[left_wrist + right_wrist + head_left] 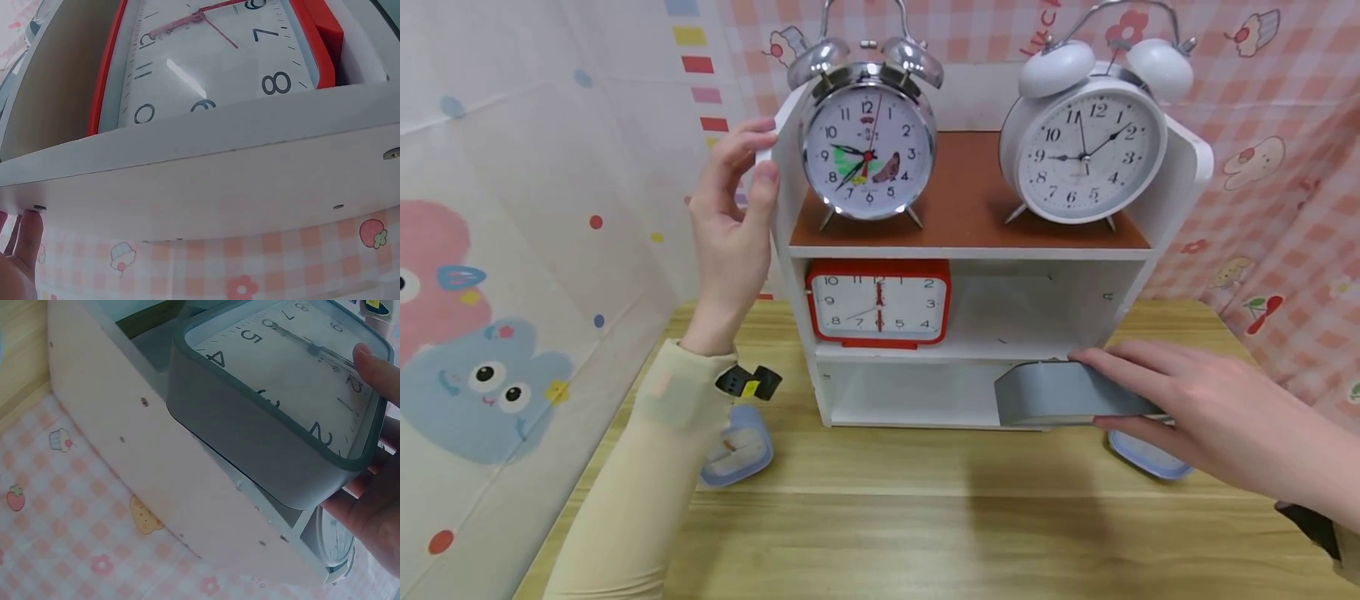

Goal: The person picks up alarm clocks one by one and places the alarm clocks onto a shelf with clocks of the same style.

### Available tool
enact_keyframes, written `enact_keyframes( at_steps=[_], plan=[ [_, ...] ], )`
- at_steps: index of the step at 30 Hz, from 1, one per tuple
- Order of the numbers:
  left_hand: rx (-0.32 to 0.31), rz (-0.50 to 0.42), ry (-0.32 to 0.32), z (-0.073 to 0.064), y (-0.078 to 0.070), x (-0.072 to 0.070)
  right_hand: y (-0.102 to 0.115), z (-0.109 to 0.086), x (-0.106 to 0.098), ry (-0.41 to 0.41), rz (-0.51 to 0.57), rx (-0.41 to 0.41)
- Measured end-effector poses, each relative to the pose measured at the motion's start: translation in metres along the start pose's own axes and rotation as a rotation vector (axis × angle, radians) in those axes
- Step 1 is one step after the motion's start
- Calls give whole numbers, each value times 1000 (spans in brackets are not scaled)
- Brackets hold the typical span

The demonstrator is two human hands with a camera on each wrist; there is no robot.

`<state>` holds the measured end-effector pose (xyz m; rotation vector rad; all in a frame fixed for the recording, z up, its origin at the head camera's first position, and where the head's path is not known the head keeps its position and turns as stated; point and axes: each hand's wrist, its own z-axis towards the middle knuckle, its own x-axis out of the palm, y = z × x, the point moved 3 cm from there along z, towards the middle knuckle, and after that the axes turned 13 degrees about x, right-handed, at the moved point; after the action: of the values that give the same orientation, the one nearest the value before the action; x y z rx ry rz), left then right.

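Right hand tight round gray clock by roomy bottom shelf, left hand loose-fingered against left rack edge.

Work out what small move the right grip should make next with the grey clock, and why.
Probably ease the grey clock inward, to the right of the red clock: the right grip holds it at the front of the shelf unit, the middle shelf has bare room there, and the left grip rests against the unit's left side.
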<state>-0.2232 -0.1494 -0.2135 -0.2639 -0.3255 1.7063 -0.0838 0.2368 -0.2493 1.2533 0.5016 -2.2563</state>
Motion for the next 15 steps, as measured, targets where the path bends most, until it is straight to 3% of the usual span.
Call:
enact_keyframes(
  at_steps=[6, 15],
  plan=[
    [-5, 10, 3, 0, 0, 0, 5, 12, 2, -39, 19, -53],
    [-1, 12, -1, 0, 0, 0, 10, 27, 3, -3, 22, -90]
  ],
)
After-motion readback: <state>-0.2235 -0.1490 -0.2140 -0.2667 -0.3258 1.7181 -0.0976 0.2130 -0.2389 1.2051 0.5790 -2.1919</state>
